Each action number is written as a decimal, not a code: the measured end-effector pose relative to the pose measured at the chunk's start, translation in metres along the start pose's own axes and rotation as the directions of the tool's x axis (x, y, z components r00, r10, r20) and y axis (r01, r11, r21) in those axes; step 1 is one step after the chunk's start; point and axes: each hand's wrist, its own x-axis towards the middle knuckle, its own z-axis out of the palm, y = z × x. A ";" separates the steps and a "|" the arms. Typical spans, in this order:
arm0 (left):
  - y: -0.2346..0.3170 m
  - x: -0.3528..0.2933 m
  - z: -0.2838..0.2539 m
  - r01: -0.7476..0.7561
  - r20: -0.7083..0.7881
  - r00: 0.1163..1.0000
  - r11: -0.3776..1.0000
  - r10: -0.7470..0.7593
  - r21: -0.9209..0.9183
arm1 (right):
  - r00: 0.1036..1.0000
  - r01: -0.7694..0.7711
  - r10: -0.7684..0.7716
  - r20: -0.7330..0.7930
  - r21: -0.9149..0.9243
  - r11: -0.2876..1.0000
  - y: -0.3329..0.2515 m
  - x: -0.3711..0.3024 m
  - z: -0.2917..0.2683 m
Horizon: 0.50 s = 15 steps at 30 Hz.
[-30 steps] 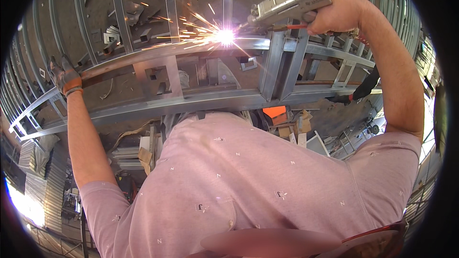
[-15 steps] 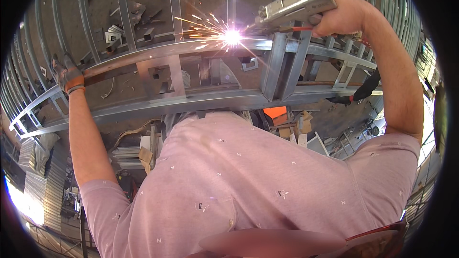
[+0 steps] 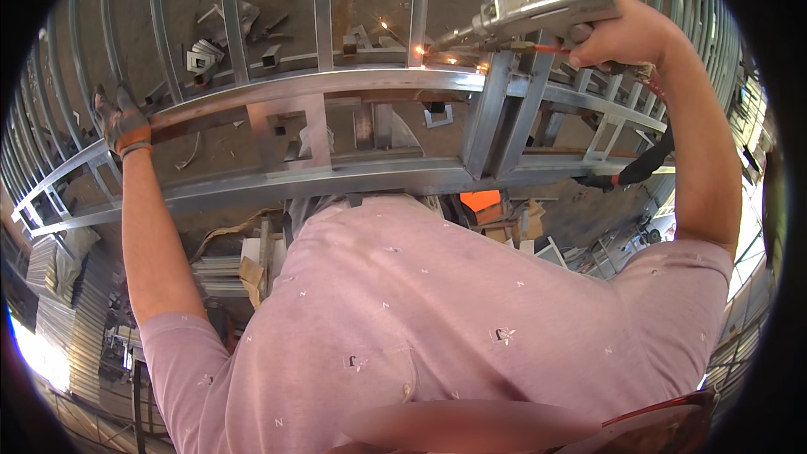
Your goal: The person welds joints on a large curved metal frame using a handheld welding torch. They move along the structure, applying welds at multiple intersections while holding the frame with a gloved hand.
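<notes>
My right hand [image 3: 618, 34] grips a grey metal welding gun [image 3: 538, 10] held up at the top right, its nozzle pointing left at a glowing spot [image 3: 420, 50] just above the top rail of a galvanised steel frame [image 3: 336, 84]. My left hand [image 3: 122, 122], in a grey and orange work glove, rests on the left end of that same top rail. The frame runs across in front of my chest, with a lower rail [image 3: 353, 176] and upright pieces between the two.
More parallel steel bars [image 3: 324, 0] lie on the dirt floor beyond the frame, with metal offcuts [image 3: 206, 55] among them. An orange box [image 3: 481, 200] and cardboard scraps sit below the frame. Corrugated sheets [image 3: 59, 311] are stacked at the left.
The bright spark shower at the gun's tip has died to a small glow. My right hand and the gun have shifted slightly right and up. The left hand stays on the rail.
</notes>
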 end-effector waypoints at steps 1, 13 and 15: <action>0.000 0.001 0.002 -0.010 -0.003 1.000 1.000 0.009 -0.011 | 1.000 0.026 -0.025 -0.011 0.050 0.998 -0.004 -0.002 0.000; 0.008 -0.001 0.000 0.044 0.006 0.999 0.999 -0.044 0.002 | 0.985 0.153 -0.164 0.055 0.156 0.976 -0.064 0.039 0.036; 0.011 -0.002 0.001 0.001 -0.029 1.000 0.999 -0.002 -0.046 | 0.989 0.126 -0.134 0.059 0.125 0.984 -0.070 0.047 0.040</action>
